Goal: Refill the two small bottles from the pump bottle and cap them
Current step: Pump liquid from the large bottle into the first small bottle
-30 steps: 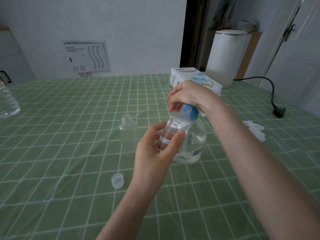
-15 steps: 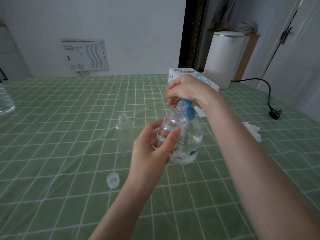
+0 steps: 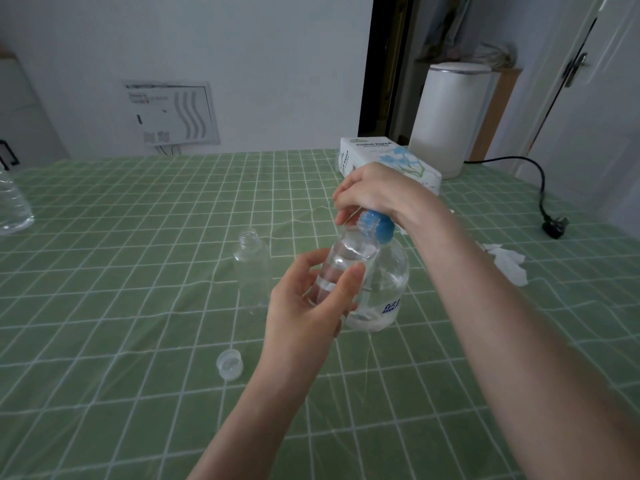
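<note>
Left hand: we see the left hand (image 3: 304, 306) curled around a small clear bottle (image 3: 341, 268), thumb in front and fingers behind, lifting it off the table (image 3: 104, 306) and tilting its mouth toward the pump.
Held bottle: partly filled with clear liquid; its open top sits just under the blue pump head (image 3: 375, 226).
Right hand: the right hand (image 3: 377, 194) is closed down over the top of the pump bottle (image 3: 384, 292), covering the nozzle.
Pump bottle: stands on the table right behind the held bottle; a little liquid at its bottom.
Second small bottle: the other small bottle (image 3: 252, 268) stands uncapped, just left of the left hand.
Cap: one clear cap (image 3: 229, 364) lies on the table nearer us, apart from both bottles.
Second cap: we cannot find it.
Background: a tissue box (image 3: 381, 159) behind the right hand.
</note>
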